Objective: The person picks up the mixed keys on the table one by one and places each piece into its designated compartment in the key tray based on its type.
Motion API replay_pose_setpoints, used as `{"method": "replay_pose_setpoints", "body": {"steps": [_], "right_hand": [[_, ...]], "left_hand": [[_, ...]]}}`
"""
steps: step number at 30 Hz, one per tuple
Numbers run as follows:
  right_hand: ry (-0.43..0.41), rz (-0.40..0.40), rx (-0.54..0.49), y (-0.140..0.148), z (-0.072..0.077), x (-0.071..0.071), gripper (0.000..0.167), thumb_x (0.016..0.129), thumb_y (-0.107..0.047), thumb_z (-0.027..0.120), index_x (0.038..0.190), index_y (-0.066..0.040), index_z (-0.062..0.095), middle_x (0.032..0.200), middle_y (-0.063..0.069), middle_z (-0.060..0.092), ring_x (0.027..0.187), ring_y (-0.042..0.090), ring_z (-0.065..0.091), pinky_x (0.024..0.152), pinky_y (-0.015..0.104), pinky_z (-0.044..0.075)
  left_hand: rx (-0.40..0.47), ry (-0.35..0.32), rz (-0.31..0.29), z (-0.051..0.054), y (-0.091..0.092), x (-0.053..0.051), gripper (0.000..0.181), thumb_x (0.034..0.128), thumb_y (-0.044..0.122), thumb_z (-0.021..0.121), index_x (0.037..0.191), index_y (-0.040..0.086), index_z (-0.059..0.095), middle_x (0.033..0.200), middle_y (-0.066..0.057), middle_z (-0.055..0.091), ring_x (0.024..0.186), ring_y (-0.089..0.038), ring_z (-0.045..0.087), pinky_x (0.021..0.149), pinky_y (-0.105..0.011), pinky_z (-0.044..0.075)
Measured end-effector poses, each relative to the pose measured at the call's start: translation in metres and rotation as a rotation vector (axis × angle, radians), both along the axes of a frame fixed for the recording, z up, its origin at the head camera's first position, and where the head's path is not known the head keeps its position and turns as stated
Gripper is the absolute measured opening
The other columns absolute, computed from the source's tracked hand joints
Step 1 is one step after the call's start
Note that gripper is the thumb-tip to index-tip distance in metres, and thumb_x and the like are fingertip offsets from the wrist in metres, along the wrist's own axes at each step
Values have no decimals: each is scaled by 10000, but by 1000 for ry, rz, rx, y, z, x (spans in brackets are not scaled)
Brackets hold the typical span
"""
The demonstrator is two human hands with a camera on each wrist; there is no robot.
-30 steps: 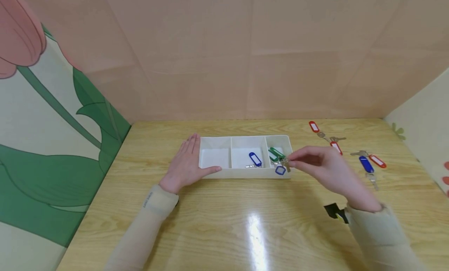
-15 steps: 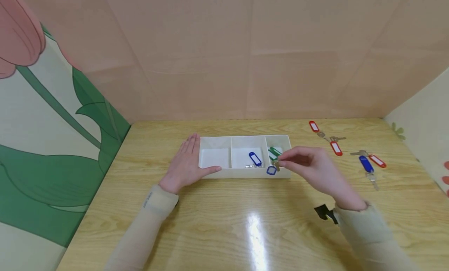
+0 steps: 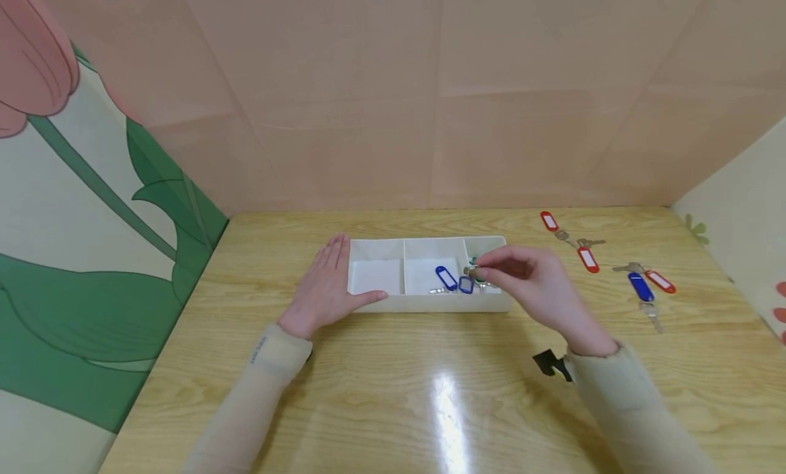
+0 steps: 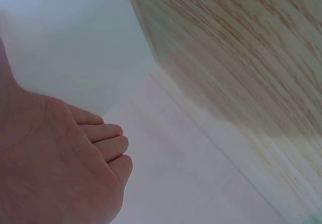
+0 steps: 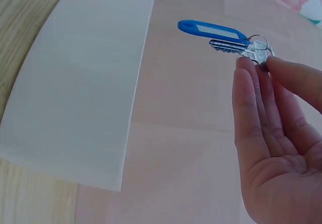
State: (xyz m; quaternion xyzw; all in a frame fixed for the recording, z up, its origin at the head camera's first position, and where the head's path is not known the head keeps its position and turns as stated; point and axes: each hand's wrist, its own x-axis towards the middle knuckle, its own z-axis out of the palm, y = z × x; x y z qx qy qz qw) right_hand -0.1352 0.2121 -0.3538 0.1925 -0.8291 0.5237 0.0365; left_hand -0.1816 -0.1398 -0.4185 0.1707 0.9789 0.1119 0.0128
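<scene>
Right grip (image 3: 531, 283) pinched blue-tagged key (image 5: 229, 47), divided tray (image 3: 430, 303) beneath it; left grip (image 3: 322, 283), straight-fingered, rested against tray's end. Red-tagged keys (image 3: 587, 260) lay right of right grip.

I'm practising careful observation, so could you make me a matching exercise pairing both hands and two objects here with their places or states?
Things
1. Person's left hand
2. Person's right hand
3. Rectangular white plastic tray
4. All-blue oblong plastic tag

Places and states
a. Lying beside a red-rimmed oblong plastic tag
b. Has a blue-rimmed, white-labelled oblong plastic tag in its middle compartment
c. Pinching a toothed silver metal key
d. At the tray's left end

Pairs: 1-d, 2-c, 3-b, 4-a
</scene>
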Motion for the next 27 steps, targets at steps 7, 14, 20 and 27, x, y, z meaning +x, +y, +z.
{"method": "replay_pose_setpoints", "body": {"steps": [7,14,20,27], "right_hand": [[20,-1,7,-7,4,-10,133,957,-125,741,1080,-83,768,1025,33,751,890,166,717,716,263,592],[-1,-9,-1,-14,4,-23,181,949,-181,759,1095,-74,767,1032,41,752,900,178,721,702,248,589],[-17,-27,35,-18,1,-35,192,952,-219,758,1091,-86,763,1030,28,745,899,237,714,735,358,615],[-34,-34,18,-21,-10,-48,213,951,-232,760,1109,-89,764,1048,38,747,939,282,717,769,337,608]], "left_hand": [[5,-8,4,0,0,-1,1290,823,903,419,1601,-46,20,1680,-196,8,1545,-282,3,1235,-379,22],[0,-7,4,-2,0,-1,1296,815,919,391,1601,-40,14,1681,-191,-1,1545,-279,0,1235,-378,21],[5,-6,5,-1,0,-1,1297,815,914,405,1601,-42,18,1681,-191,-1,1545,-278,-6,1235,-377,19],[3,-1,-3,-1,0,0,1288,825,901,419,1598,-53,30,1678,-197,10,1545,-286,6,1236,-381,27]]}}
